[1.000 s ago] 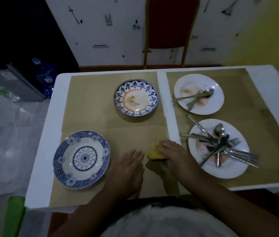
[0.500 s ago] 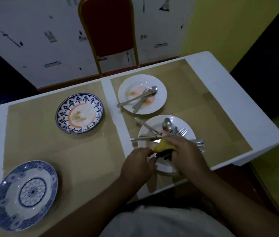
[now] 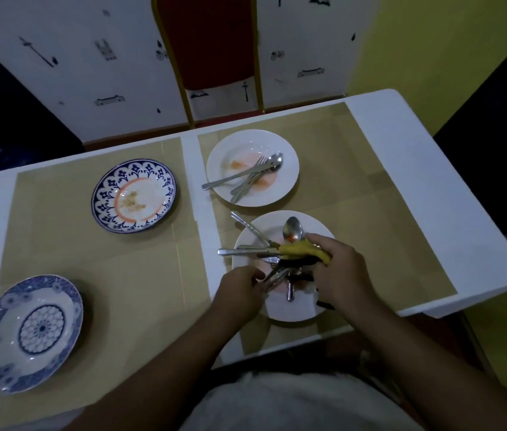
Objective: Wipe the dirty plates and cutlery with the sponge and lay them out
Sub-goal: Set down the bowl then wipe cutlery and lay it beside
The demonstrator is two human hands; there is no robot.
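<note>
**Sponge brought over to the pile of cutlery**

A second ago the yellow sponge was pressed on the table by the right hand. Now it is pinched in that hand's grip above the near white plate. The left hand, flat on the table before, is now closed on the handles of the cutlery piled there. Wiping looks about to start. Stains are seen on the far white plate and the orange-ringed plate; the blue plate looks clean.

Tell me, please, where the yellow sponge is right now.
In the head view, the sponge is in the right hand, held over the cutlery pile on the near white plate, at the table's right side.
</note>
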